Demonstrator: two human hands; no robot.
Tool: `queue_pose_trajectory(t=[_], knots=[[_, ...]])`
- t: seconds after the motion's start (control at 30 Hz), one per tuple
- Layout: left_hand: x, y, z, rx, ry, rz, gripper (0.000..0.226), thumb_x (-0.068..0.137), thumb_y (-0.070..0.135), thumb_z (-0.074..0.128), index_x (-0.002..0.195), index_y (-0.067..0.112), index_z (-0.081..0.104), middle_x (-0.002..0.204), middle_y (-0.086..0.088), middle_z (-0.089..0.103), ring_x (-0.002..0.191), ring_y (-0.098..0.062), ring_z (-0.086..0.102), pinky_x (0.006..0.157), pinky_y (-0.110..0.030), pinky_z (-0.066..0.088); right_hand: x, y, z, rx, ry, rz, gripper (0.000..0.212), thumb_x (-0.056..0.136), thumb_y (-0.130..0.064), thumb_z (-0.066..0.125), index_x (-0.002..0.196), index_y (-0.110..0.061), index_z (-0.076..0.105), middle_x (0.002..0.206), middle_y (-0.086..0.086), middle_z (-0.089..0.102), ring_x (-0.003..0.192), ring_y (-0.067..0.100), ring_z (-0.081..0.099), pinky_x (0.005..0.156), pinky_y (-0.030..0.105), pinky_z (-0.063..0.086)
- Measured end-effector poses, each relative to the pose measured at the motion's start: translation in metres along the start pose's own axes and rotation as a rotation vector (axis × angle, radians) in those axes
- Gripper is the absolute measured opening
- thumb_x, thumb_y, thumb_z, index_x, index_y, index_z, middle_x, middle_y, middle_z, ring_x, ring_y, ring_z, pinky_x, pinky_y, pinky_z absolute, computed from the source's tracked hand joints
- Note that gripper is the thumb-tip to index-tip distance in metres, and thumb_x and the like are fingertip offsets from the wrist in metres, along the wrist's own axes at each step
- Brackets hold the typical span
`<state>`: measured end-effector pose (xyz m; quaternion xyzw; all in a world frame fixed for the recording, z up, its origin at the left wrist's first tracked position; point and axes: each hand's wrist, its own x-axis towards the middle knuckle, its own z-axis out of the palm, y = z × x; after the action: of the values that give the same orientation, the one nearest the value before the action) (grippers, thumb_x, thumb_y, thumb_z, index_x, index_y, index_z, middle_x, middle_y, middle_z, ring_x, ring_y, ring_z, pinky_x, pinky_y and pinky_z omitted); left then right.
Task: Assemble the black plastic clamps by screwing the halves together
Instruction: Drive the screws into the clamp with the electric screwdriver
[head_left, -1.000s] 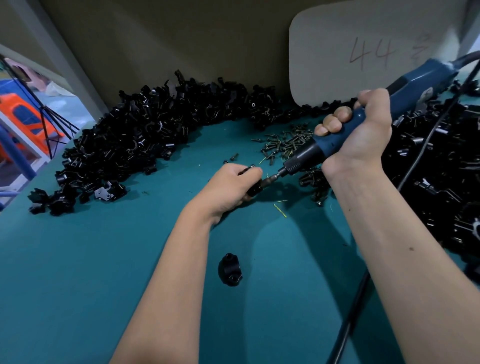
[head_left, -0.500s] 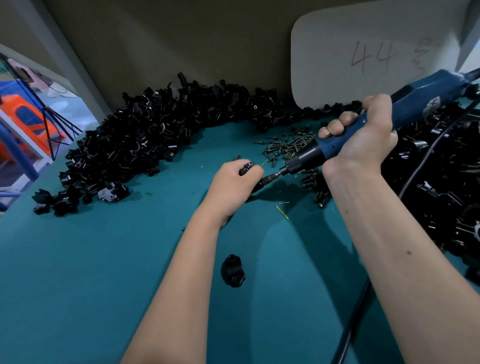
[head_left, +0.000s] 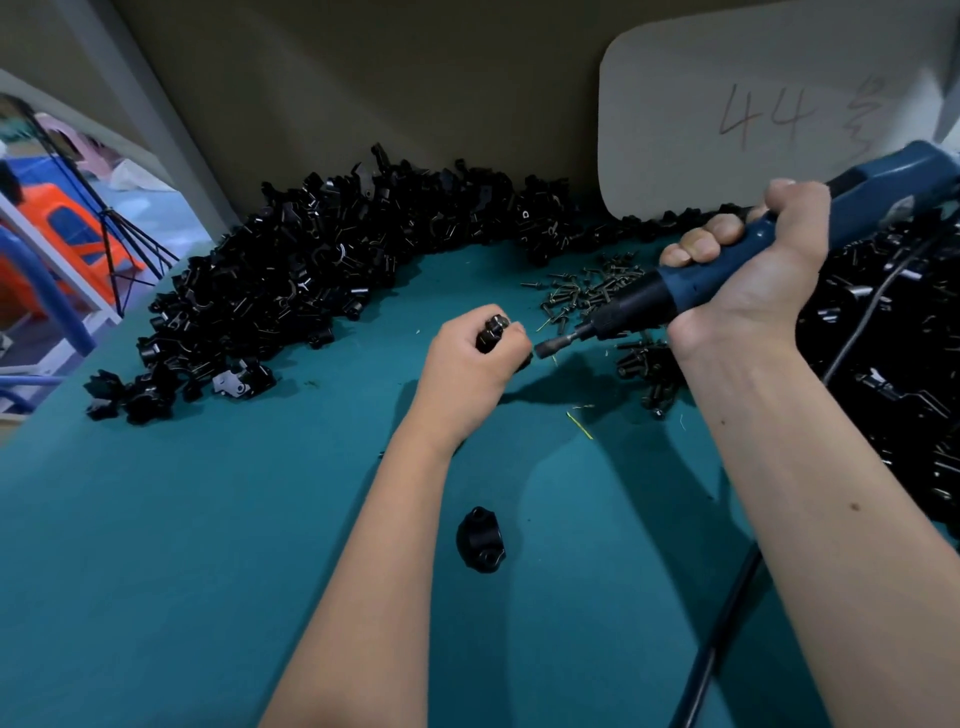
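Note:
My left hand (head_left: 470, 364) grips a black plastic clamp (head_left: 492, 332) just above the teal table, fingers curled round it so most of it is hidden. My right hand (head_left: 753, 275) grips a blue electric screwdriver (head_left: 727, 260). Its bit (head_left: 558, 344) points down-left and ends just right of the clamp, a small gap apart. A heap of dark screws (head_left: 587, 288) lies behind the bit. One assembled black clamp (head_left: 480, 540) lies on the table between my forearms.
A long heap of black clamp halves (head_left: 322, 275) runs along the back and left of the teal table (head_left: 182, 545). More black parts (head_left: 893, 364) are piled at the right. The screwdriver's cable (head_left: 717, 639) trails toward me. A white board (head_left: 753, 104) leans on the back wall.
The screwdriver bit has pulled back to the right, away from the clamp it was touching. My left hand has turned the clamp and lifted slightly.

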<state>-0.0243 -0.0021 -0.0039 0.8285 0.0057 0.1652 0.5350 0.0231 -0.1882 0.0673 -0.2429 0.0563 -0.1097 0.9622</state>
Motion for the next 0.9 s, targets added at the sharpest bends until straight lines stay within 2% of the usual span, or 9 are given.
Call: queue_pose_trajectory(t=[0.13, 0.2, 0.27, 0.4, 0.53, 0.7, 0.77, 0.83, 0.9], knots=[[0.001, -0.01, -0.007, 0.226, 0.13, 0.086, 0.034, 0.085, 0.041, 0.061, 0.074, 0.014, 0.043, 0.059, 0.004, 0.042, 0.057, -0.015, 0.037, 0.051, -0.03, 0.031, 0.004, -0.003, 0.0, 0.002, 0.05, -0.041, 0.026, 0.095, -0.023, 0.065, 0.096, -0.013, 0.041, 0.062, 0.001, 0.046, 0.048, 0.016, 0.041, 0.049, 0.027, 0.039], [0.0, -0.014, -0.008, 0.363, 0.093, 0.107, 0.033, 0.083, 0.047, 0.063, 0.077, 0.02, 0.044, 0.064, 0.007, 0.051, 0.063, -0.015, 0.046, 0.05, -0.025, 0.032, 0.003, -0.002, -0.001, -0.013, 0.065, -0.053, 0.033, 0.094, -0.024, 0.068, 0.106, -0.013, 0.039, 0.063, 0.002, 0.047, 0.049, 0.016, 0.042, 0.05, 0.027, 0.039], [0.0, -0.016, -0.006, 0.397, 0.047, 0.121, 0.031, 0.081, 0.049, 0.065, 0.077, 0.026, 0.044, 0.067, 0.014, 0.055, 0.065, -0.012, 0.05, 0.049, -0.023, 0.034, 0.001, 0.001, 0.0, -0.023, 0.069, -0.066, 0.034, 0.094, -0.023, 0.068, 0.106, -0.013, 0.039, 0.063, 0.002, 0.046, 0.05, 0.017, 0.042, 0.051, 0.028, 0.039], [-0.001, -0.016, -0.002, 0.323, 0.018, 0.142, 0.034, 0.08, 0.048, 0.071, 0.074, 0.029, 0.043, 0.063, 0.015, 0.055, 0.057, -0.008, 0.05, 0.046, -0.018, 0.034, -0.001, 0.005, 0.001, -0.024, 0.052, -0.062, 0.031, 0.093, -0.022, 0.068, 0.103, -0.014, 0.039, 0.062, 0.001, 0.047, 0.049, 0.016, 0.041, 0.051, 0.027, 0.039], [0.0, -0.016, -0.001, 0.269, 0.019, 0.167, 0.04, 0.076, 0.056, 0.071, 0.073, 0.028, 0.042, 0.062, 0.016, 0.05, 0.059, -0.008, 0.044, 0.049, -0.019, 0.032, 0.0, 0.005, 0.002, -0.01, 0.061, -0.041, 0.034, 0.094, -0.022, 0.067, 0.107, -0.014, 0.037, 0.061, 0.001, 0.047, 0.049, 0.016, 0.041, 0.05, 0.027, 0.039], [-0.001, -0.013, -0.001, 0.211, -0.032, 0.193, 0.051, 0.077, 0.057, 0.083, 0.074, 0.026, 0.043, 0.062, 0.019, 0.05, 0.058, -0.004, 0.042, 0.051, -0.016, 0.032, 0.002, 0.002, 0.0, 0.014, 0.065, -0.027, 0.026, 0.094, -0.019, 0.064, 0.093, -0.014, 0.039, 0.061, 0.001, 0.045, 0.048, 0.016, 0.04, 0.05, 0.027, 0.037], [-0.002, -0.01, 0.001, 0.175, -0.041, 0.17, 0.055, 0.075, 0.057, 0.085, 0.074, 0.025, 0.041, 0.059, 0.015, 0.048, 0.053, -0.005, 0.039, 0.047, -0.017, 0.031, 0.002, 0.0, 0.0, 0.014, 0.054, -0.025, 0.025, 0.094, -0.018, 0.063, 0.089, -0.014, 0.038, 0.061, 0.001, 0.044, 0.048, 0.016, 0.039, 0.05, 0.027, 0.037], [-0.004, -0.007, 0.004, 0.117, -0.047, 0.123, 0.057, 0.075, 0.056, 0.086, 0.076, 0.024, 0.039, 0.059, 0.01, 0.046, 0.047, -0.013, 0.043, 0.04, -0.026, 0.039, 0.002, -0.001, 0.0, 0.014, 0.046, -0.016, 0.025, 0.094, -0.018, 0.061, 0.085, -0.015, 0.038, 0.061, 0.001, 0.043, 0.048, 0.015, 0.038, 0.049, 0.027, 0.036], [-0.005, -0.006, 0.005, 0.062, -0.054, 0.096, 0.058, 0.075, 0.052, 0.088, 0.075, 0.024, 0.037, 0.059, 0.008, 0.046, 0.043, -0.016, 0.045, 0.034, -0.026, 0.039, 0.002, -0.001, 0.0, 0.018, 0.042, -0.014, 0.026, 0.095, -0.017, 0.06, 0.081, -0.015, 0.038, 0.06, 0.001, 0.043, 0.048, 0.015, 0.038, 0.049, 0.027, 0.036]])
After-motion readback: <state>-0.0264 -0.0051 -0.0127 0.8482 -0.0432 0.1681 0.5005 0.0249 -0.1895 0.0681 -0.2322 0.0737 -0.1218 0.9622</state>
